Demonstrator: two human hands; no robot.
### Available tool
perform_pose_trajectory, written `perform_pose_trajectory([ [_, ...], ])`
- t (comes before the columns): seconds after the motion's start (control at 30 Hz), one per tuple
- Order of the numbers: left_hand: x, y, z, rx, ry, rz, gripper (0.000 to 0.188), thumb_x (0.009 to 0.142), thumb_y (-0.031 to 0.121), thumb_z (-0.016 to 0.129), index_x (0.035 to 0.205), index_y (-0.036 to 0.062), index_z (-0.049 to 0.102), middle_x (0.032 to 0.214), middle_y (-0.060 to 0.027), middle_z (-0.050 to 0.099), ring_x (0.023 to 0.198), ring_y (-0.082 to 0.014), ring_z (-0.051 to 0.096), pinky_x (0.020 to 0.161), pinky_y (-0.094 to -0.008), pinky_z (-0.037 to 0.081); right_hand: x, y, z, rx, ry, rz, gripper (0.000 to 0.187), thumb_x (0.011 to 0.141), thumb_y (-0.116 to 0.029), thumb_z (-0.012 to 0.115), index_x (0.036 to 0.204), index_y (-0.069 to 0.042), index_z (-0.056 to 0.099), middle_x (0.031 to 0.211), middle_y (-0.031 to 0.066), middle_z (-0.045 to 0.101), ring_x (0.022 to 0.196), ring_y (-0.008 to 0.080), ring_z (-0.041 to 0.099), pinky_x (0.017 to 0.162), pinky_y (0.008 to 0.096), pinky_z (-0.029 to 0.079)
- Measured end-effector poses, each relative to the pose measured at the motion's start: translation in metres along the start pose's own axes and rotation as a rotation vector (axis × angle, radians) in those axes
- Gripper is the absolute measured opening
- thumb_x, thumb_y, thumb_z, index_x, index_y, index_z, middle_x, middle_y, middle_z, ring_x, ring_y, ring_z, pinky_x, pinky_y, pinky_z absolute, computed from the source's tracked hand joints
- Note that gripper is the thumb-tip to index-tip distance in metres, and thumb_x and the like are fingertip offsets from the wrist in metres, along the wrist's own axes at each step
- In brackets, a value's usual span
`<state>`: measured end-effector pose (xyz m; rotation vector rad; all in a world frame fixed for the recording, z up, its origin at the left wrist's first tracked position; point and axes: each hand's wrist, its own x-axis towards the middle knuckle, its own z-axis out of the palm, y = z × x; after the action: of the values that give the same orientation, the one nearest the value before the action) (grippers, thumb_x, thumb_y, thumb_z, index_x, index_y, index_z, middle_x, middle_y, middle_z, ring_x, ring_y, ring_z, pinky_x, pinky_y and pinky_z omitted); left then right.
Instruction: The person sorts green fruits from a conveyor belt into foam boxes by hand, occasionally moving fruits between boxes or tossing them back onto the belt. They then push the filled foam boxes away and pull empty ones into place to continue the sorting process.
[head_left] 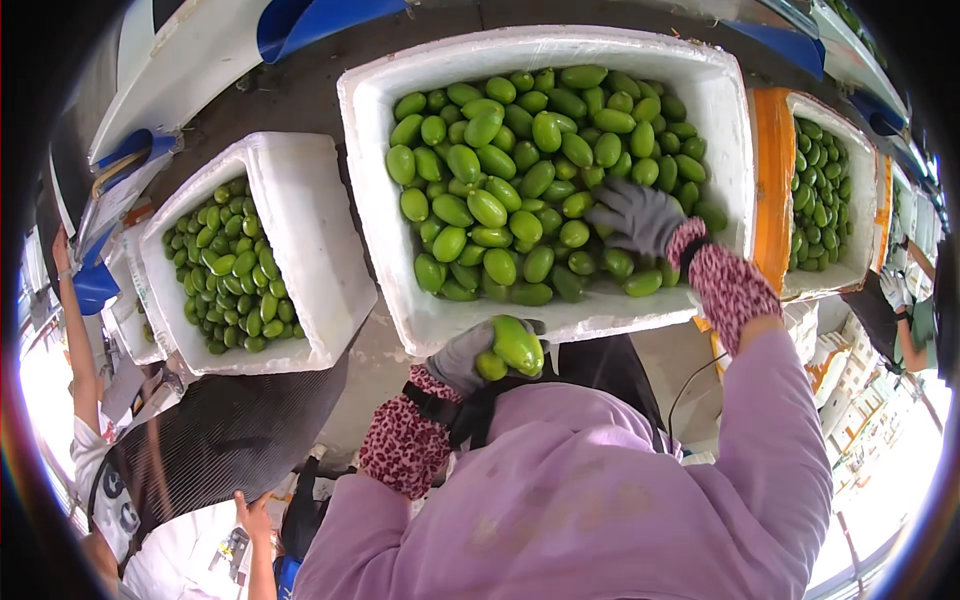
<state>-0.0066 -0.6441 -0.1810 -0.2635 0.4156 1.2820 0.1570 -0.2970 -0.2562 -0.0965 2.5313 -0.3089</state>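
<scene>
A large white foam box (545,322) in front of me is heaped with green oval fruits (487,208), smooth-skinned and egg-shaped; I cannot tell their exact kind. Just outside its near wall, my left hand (462,362) in a grey glove is closed around a few of these green fruits (517,343), held close to my body. Over the right part of the heap lies my right hand (637,216), also grey-gloved, its fingers spread on top of the fruits. No fruit shows gripped in it. Patterned pink sleeve covers (735,290) reach over both wrists.
A second foam box (300,200) with the same fruits stands to the left, and another box (775,190) with orange tape to the right. White and blue machine panels (190,80) edge the far side. Other people's arms (258,535) show at both sides.
</scene>
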Motion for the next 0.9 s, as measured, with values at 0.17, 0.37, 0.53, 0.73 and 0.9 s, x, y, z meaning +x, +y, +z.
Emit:
perform_pose_trajectory([
  [0.17, -0.02, -0.013, -0.019, 0.004, 0.069, 0.071, 0.076, 0.085, 0.062, 0.067, 0.13, 0.0022, 0.055, 0.143, -0.0204, 0.045, 0.133, -0.0444, 0.044, 0.098, -0.0663, 0.046, 0.041, 0.048, -0.068, -0.347, -0.146, 0.157, 0.067, 0.091, -0.062, 0.053, 0.146, -0.025, 0.044, 0.152, 0.0042, 0.043, 0.14, 0.0226, 0.039, 0.114, 0.0484, 0.03],
  [0.37, -0.005, -0.018, -0.006, -0.147, 0.051, 0.16, 0.067, 0.091, 0.051, 0.063, 0.128, -0.0044, 0.053, 0.137, -0.0221, 0.05, 0.128, -0.0436, 0.05, 0.1, -0.0624, 0.047, 0.037, 0.075, -0.068, 0.016, 0.142, 0.582, 0.061, 0.096, -0.057, 0.049, 0.142, -0.018, 0.05, 0.146, 0.006, 0.051, 0.135, 0.0261, 0.047, 0.108, 0.0432, 0.04],
  [0.53, 0.015, -0.03, 0.015, 0.04, 0.016, 0.118, 0.071, 0.094, 0.054, 0.057, 0.132, -0.006, 0.05, 0.141, -0.0236, 0.048, 0.13, -0.0408, 0.05, 0.104, -0.0572, 0.046, -0.028, -0.031, -0.093, 1.032, 0.738, 0.856, 0.044, 0.098, -0.041, 0.055, 0.131, -0.011, 0.059, 0.125, 0.0166, 0.064, 0.112, 0.0348, 0.064, 0.095, 0.0422, 0.051],
  [0.73, 0.075, -0.084, 0.053, 0.196, 0.011, -0.202, 0.073, 0.092, 0.056, 0.061, 0.128, -0.0065, 0.053, 0.134, -0.0223, 0.056, 0.126, -0.0333, 0.055, 0.103, -0.0492, 0.049, -0.182, -0.174, -0.014, 1.18, 0.806, 0.443, 0.041, 0.093, -0.019, 0.068, 0.129, -0.001, 0.058, 0.127, 0.022, 0.062, 0.113, 0.0336, 0.063, 0.093, 0.0401, 0.052],
  [0.9, 0.156, -0.171, 0.07, 0.218, -0.143, -0.47, 0.055, 0.098, 0.044, 0.058, 0.13, -0.001, 0.053, 0.131, -0.0223, 0.058, 0.118, -0.0343, 0.06, 0.096, -0.0512, 0.053, -0.281, -0.199, 0.062, 1.412, 0.708, 0.756, 0.041, 0.102, -0.016, 0.053, 0.138, 0.003, 0.05, 0.128, 0.02, 0.061, 0.116, 0.0239, 0.062, 0.094, 0.0342, 0.053],
])
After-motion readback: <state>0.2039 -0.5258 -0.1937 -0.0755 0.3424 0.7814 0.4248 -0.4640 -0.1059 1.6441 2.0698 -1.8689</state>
